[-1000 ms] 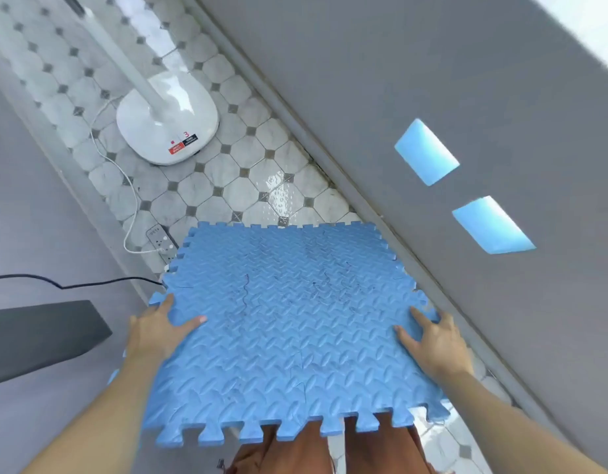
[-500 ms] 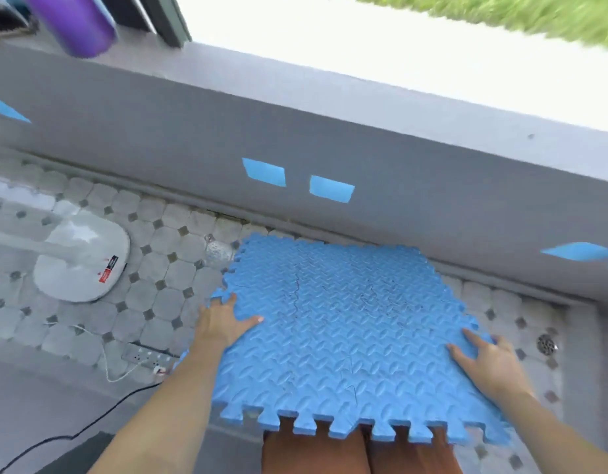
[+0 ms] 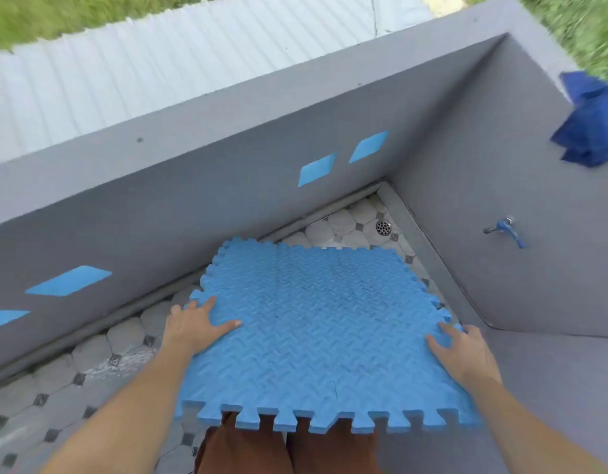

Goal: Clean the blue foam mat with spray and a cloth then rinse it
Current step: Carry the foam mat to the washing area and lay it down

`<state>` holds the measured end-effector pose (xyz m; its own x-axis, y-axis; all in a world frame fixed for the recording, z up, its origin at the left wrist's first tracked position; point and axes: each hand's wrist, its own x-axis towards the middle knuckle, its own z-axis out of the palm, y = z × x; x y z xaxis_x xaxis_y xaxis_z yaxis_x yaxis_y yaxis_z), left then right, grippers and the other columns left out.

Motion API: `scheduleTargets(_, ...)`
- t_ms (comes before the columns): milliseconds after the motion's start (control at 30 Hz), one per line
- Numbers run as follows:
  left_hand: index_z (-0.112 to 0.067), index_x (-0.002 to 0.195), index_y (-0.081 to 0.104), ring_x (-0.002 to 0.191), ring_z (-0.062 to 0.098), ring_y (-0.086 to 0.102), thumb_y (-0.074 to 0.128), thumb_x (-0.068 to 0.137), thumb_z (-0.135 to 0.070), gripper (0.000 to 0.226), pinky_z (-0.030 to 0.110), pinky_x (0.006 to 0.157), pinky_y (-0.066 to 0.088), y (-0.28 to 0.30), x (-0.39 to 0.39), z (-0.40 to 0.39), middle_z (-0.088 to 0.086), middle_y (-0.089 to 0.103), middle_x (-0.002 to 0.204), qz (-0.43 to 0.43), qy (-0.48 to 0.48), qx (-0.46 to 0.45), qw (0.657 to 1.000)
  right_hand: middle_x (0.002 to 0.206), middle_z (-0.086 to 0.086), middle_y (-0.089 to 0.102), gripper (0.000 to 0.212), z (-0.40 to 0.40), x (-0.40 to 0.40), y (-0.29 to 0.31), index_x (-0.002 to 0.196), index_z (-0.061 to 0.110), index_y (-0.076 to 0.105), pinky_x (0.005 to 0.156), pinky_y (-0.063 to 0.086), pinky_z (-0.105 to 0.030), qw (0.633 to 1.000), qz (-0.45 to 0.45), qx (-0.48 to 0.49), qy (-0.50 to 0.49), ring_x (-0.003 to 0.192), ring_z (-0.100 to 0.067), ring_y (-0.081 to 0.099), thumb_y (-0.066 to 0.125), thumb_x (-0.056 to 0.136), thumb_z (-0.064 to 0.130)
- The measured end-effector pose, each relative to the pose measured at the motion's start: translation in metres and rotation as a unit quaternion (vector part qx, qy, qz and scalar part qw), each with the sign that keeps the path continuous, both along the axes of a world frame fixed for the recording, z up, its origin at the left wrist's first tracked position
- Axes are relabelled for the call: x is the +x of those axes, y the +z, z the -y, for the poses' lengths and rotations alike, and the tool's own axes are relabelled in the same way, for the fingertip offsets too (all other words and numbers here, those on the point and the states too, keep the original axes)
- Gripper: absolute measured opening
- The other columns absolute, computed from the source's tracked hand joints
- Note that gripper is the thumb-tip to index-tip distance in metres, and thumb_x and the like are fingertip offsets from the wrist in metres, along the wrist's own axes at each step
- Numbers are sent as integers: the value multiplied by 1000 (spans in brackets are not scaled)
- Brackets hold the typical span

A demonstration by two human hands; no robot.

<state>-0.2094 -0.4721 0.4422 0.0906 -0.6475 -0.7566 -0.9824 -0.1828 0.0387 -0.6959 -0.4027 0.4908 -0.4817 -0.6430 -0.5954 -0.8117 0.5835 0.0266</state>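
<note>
Left hand (image 3: 193, 328) grips the blue foam mat (image 3: 316, 340) at its 9 o'clock edge: thumb flat on the upper face pointing toward 3 o'clock, one finger stretched along the toothed border, the remaining fingers hidden beneath, so the grip is a clamp on the edge. Right hand (image 3: 463, 354) holds the 3 o'clock edge in like fashion, thumb and fingers spread over the top and wrapped at the border, with fingertips out of sight under the foam. Mat is held roughly level above the tiled floor (image 3: 90, 364), in front of the person's legs in brown shorts (image 3: 247, 449), which show below its 6 o'clock edge. Upper face carries a raised chevron tread with dark smudges near centre; interlocking teeth run along every visible side. Far edge, at 12 o'clock, points toward the corner of a grey low wall (image 3: 227, 159). Floor drain (image 3: 384, 227) sits in that corner, just beyond the mat's far right corner. Blue-handled tap (image 3: 504, 229) projects from the side wall at 2 o'clock, well apart from the mat. Dark blue cloth (image 3: 589, 124) is draped over the wall top at 1 o'clock. Blue rectangular patches (image 3: 343, 159) mark the wall face. Corrugated roofing (image 3: 158, 77) and grass lie beyond.
</note>
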Motion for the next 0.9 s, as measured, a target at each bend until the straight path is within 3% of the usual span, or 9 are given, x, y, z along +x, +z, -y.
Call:
scheduleTargets(200,-34,149,21,126,33,35,32,66,-91,102,38,106,30,-18,-135,76,5,33,150,-4,-116,1,993,151,-8,31,61,-49,-96,-26,143,32,47,107,41,-39,988,8,3,-151,133,-28,44,49,89,61)
scheduleTargets(367,-35,149,21,130,33,32,35,66,-90,101,39,110,28,-70,-222,133,3,33,150,-7,-202,-1,979,150,-8,33,62,-79,-135,-78,142,34,48,108,39,-38,964,15,9,-265,131,-26,47,51,87,62)
scheduleTargets(467,-35,149,22,129,34,32,31,63,-93,104,40,110,27,-122,-256,163,4,33,150,-9,-244,-3,970,151,-9,32,63,-88,-142,-132,141,34,50,112,35,-40,943,30,11,-333,135,-27,43,54,85,63)
scheduleTargets(600,-34,146,31,131,33,35,12,44,-102,124,42,111,27,-218,-285,202,10,39,146,-13,-304,-12,953,148,-11,35,62,-92,-139,-223,140,36,49,108,39,-42,927,20,21,-373,131,-30,47,53,85,63)
scheduleTargets(700,-31,145,35,131,32,37,13,43,-103,126,40,111,27,-296,-298,223,13,41,144,-21,-334,-27,942,146,-18,38,61,-89,-135,-301,140,32,51,109,39,-43,920,8,7,-392,133,-34,45,55,86,59)
scheduleTargets(800,-31,145,35,132,33,34,32,50,-99,116,39,112,23,-359,-304,236,15,39,144,-29,-341,-23,939,145,-22,38,59,-89,-121,-377,140,28,52,110,38,-44,911,2,-5,-412,134,-36,42,58,87,54)
scheduleTargets(900,-32,146,32,132,35,30,59,64,-78,99,41,112,23,-413,-305,245,15,34,145,-40,-331,-14,943,145,-22,35,58,-91,-99,-441,142,27,50,109,37,-44,896,-2,-21,-444,133,-37,42,58,89,50)
